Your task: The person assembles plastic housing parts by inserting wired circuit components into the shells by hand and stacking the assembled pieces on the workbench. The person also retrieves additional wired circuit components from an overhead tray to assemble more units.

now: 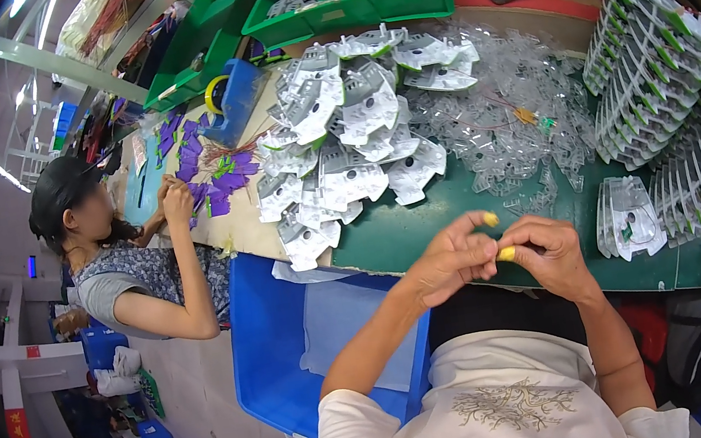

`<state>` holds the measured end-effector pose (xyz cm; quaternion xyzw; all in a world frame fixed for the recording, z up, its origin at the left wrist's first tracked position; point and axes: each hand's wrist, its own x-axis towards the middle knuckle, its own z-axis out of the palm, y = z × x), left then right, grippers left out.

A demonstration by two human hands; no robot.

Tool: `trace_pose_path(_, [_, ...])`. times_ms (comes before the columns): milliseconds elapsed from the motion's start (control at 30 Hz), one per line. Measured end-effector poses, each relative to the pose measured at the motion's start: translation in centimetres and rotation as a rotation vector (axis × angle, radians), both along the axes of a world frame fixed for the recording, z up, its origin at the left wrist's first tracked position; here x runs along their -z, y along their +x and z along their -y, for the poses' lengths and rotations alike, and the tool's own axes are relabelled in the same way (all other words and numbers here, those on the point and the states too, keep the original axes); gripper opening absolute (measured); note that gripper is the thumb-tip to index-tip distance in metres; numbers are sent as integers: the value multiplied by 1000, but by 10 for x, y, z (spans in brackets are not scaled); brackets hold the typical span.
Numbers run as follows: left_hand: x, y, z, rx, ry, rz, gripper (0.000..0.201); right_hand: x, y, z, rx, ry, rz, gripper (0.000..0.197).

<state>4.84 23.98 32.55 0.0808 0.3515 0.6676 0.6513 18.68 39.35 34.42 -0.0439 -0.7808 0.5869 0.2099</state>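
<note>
My left hand (453,260) and my right hand (550,255) meet above the near edge of the green table, in front of my body. Yellow coverings wrap the left index fingertip (491,219) and the right thumb tip (507,254). Both hands are closed in a pinch, fingertips almost touching; whatever is between them is too small or hidden to name. Beyond them lies a heap of small clear plastic parts (509,107), with a few thin wires on it. A pile of grey-white molded panels (352,165) with green edges rises to the left.
Stacked panels (656,68) stand along the right side, with a smaller stack (628,216) nearer. A blue bin (274,346) sits below the table's left edge. Green trays (348,9) line the back, near a blue tape dispenser (234,105). A co-worker (141,257) sits at left by purple pieces (224,183).
</note>
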Motion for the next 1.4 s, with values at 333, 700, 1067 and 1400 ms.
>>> trace_pose_path(333, [-32, -163, 0, -787, -649, -2508, 34, -1, 6, 10, 181, 67, 79, 14])
trace_pose_path(700, [10, 20, 32, -362, 64, -2371, 24, -10, 47, -9, 321, 329, 231, 14])
trace_pose_path(1067, [47, 61, 21, -169, -35, -2222, 36, 25, 15, 0, 5, 847, 244, 21])
trace_pose_path(1400, [20, -4, -37, -278, 231, -1750, 21, 25, 26, 6, -29, 830, 260, 19])
